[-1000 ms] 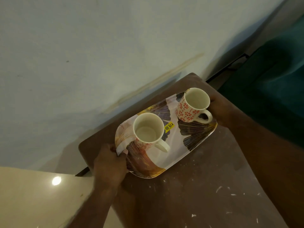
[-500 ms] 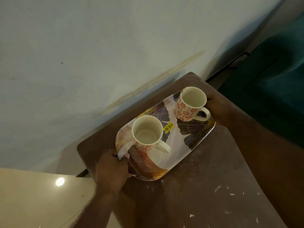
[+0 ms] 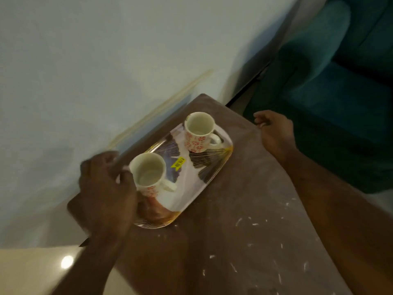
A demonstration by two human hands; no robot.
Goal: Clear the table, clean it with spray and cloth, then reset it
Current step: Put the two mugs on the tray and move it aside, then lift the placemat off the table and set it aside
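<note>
Tray (image 3: 192, 189) with near mug (image 3: 148, 174) and far mug (image 3: 199, 133) sits on table (image 3: 244, 209); left hand (image 3: 106, 188) at tray's end, fingers curled, grip too blurred to tell; right hand (image 3: 274, 130) apart, fingers loose, empty; a one-handed lift could tip the mugs.

Left hand (image 3: 106, 188) blurred, hiding tray (image 3: 192, 193) corner, armchair (image 3: 340, 92) cropped

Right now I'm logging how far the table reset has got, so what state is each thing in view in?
tray: flat on the table, carrying both mugs
near mug: upright, looks empty
far mug: upright, looks empty
price sticker: stuck on the tray between the mugs
table: flecked with white specks
left hand: at the tray's end, blurred, grip unclear
right hand: off the tray, loosely curled, holding nothing
</note>
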